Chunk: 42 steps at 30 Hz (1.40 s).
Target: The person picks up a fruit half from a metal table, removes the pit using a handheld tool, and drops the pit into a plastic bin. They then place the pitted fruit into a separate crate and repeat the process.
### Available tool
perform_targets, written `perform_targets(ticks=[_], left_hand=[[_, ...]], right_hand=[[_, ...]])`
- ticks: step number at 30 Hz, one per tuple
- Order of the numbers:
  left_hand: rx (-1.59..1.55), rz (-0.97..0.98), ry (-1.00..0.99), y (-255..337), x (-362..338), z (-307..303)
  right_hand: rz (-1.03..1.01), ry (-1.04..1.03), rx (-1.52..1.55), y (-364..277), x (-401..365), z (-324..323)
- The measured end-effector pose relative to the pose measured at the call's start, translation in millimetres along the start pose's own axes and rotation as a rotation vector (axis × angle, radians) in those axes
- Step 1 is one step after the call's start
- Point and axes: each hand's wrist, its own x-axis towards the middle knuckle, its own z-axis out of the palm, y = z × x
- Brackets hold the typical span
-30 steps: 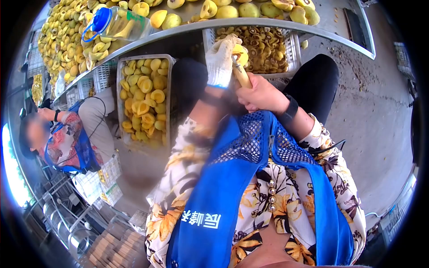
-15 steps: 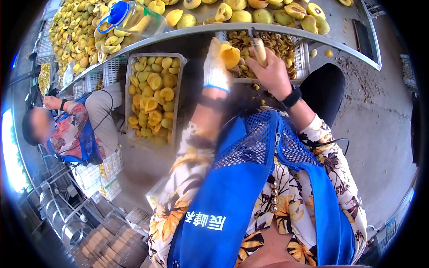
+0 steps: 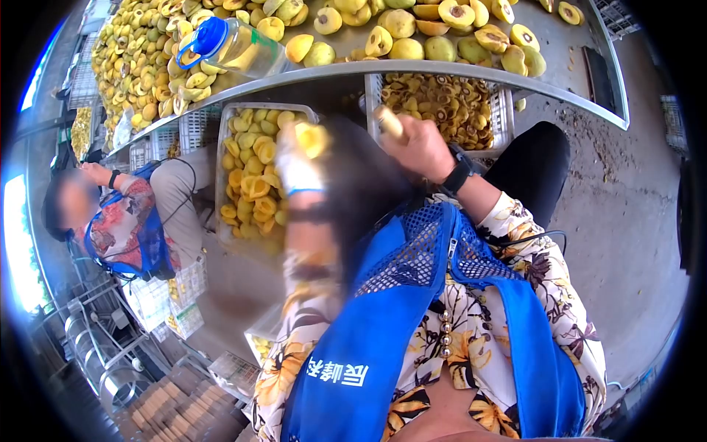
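My left hand (image 3: 297,163), in a white glove and smeared by motion, is closed on a hollowed yellow peach half (image 3: 312,138) at the right edge of a crate of peach halves (image 3: 254,158). My right hand (image 3: 425,149) is bare and grips a tool by its pale wooden handle (image 3: 389,122); the tool's working end cannot be made out. Beyond that hand stands a white crate (image 3: 504,121) holding brown pits and scraps.
A metal-edged table (image 3: 339,71) runs across the top, heaped with peach halves. On it lies a blue-capped clear bottle (image 3: 239,46). A co-worker (image 3: 129,221) sits at the left. Debris (image 3: 604,155) is scattered over the floor at the right.
My left hand has swung left with the peach half, from beside the tool to the crate of halves. My right hand has shifted slightly left and down, the tool still in it.
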Motion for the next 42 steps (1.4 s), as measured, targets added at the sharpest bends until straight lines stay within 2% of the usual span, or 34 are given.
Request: perform_targets(ticks=[1, 3, 5, 6, 9, 10, 11, 12, 13, 14, 15, 17, 19, 21, 23, 24, 27, 29, 30, 31, 33, 35, 36, 37, 39, 41, 42], left_hand=[[0.148, 0.127, 0.297, 20.0, -5.6, -5.8], [1.145, 0.349, 0.506, 33.9, 7.2, -51.6], [1.155, 0.496, 0.524, 56.3, 14.6, -42.2], [1.115, 0.695, 0.482, 61.6, 20.7, -22.8], [1.066, 0.857, 0.154, 69.2, 48.9, 54.7], [1.246, 0.680, 0.040, 86.2, 41.6, 91.9], [1.351, 0.716, -0.049, 81.3, 53.4, 117.0], [1.397, 0.702, -0.152, 79.1, 60.0, 144.8], [1.567, 0.541, -0.255, 84.3, 59.0, 170.3], [1.622, 0.550, -0.370, 72.6, 72.4, 180.3], [1.589, 0.547, -0.342, 69.2, 79.7, 188.0], [1.546, 0.603, -0.483, 64.9, 111.2, 185.6], [1.439, 0.584, -0.450, 70.4, 113.3, 175.3], [1.153, 0.592, -0.397, 73.1, 102.3, 157.5], [0.762, 0.626, -0.447, 61.3, 88.2, 140.9], [0.644, 0.517, -0.529, 76.0, 51.6, 139.0], [0.553, 0.488, -0.717, 67.2, 8.4, 123.2], [0.573, 0.703, -0.692, 52.3, -6.7, 120.4], [0.510, 0.724, -0.622, 55.8, -23.3, 125.0], [0.547, 0.722, -0.584, 52.7, -26.2, 121.5], [-0.237, 0.231, -0.554, 32.8, -32.6, 122.2], [-0.506, 0.009, -0.545, 21.3, -37.5, 121.6], [-0.542, 0.007, -0.564, 14.0, -42.1, 124.7], [-0.418, 0.060, -0.430, 5.7, -44.0, 128.5], [-0.421, 0.081, -0.348, -37.0, -12.7, 116.6], [-0.394, -0.041, -0.273, -22.4, -11.4, 114.8], [-0.383, -0.096, -0.241, -12.8, -9.4, 115.5]], right_hand=[[0.138, 0.000, -0.038, 12.6, 4.0, -1.4], [-0.010, -0.060, -0.277, 29.7, 7.5, -18.2], [0.063, -0.048, -0.312, 51.5, 3.1, -13.2], [0.078, -0.047, -0.277, 61.8, -2.0, -7.7], [0.132, -0.073, -0.266, 45.7, -6.8, -3.9], [0.122, -0.056, -0.225, 31.7, -9.1, -8.9], [0.111, -0.039, -0.186, 26.0, -10.3, -13.6], [0.011, -0.066, -0.222, 27.4, -10.5, -19.5], [0.026, -0.051, -0.208, 24.6, -10.9, -24.9], [0.041, -0.035, -0.193, 21.6, -12.7, -31.1], [0.055, -0.018, -0.175, 20.1, -14.9, -36.6], [0.121, 0.054, -0.105, 23.9, -18.9, -43.1], [0.152, 0.093, 0.030, 21.1, -20.2, -48.2], [0.241, 0.075, 0.199, 22.2, -13.7, -54.5], [0.340, 0.063, 0.462, 6.6, -0.7, -66.9], [0.398, 0.058, 0.647, 2.8, 4.9, -69.1], [0.510, -0.055, 0.987, 5.9, 17.2, -66.6], [0.526, -0.144, 1.014, -1.5, 18.5, -57.1], [0.479, -0.102, 1.046, -9.1, 16.7, -49.2], [0.477, -0.067, 1.043, -9.8, 15.3, -44.4], [0.471, 0.006, 1.037, -7.9, 12.0, -32.3], [0.408, 0.140, 0.994, -11.6, 6.6, -21.0], [0.381, 0.203, 0.943, -12.8, 5.4, -13.1], [0.355, 0.265, 0.889, -10.8, 3.5, -7.0], [0.255, 0.248, 0.470, 1.3, -0.8, -6.2], [0.086, 0.293, 0.029, 4.3, -5.6, -5.2], [0.222, 0.201, -0.022, -13.8, -7.4, -16.9]])
